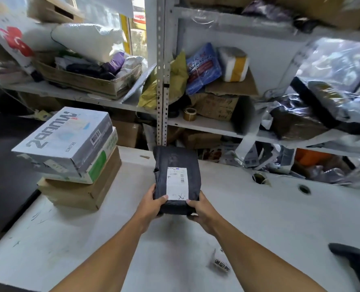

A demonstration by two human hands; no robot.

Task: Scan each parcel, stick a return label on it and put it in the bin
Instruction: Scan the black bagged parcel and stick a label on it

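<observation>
Head view showed a person's two bare forearms reaching up from the bottom of the frame across a white worktable [269, 218], both hands closed on one dark plastic-wrapped parcel [176, 163] at centre frame. The left hand [151, 204] held the near left corner with its thumb laid over the top face, and the right hand [202, 209] pinched the near right corner the same way, a two-sided grip that seemed meant to keep the parcel level with its white shipping label [177, 183] facing up and readable. A handwritten mark sat at the label's near end, between the two thumbs. At lower right, a dark handheld scanner [353, 260] lay on the table within reach, and a small printed sticker [221, 264], possibly a return label, rested nearer the arms; by that layout the parcel looked not yet scanned or labelled. At middle left, three stacked cartons [73, 157] stood just beside the parcel, apparently set aside on the table edge. Beyond the table, across the upper frame, metal shelving [162, 85] carried loose bags, boxes and a roll of tape [189, 113]. No bin could be identified with certainty.
</observation>
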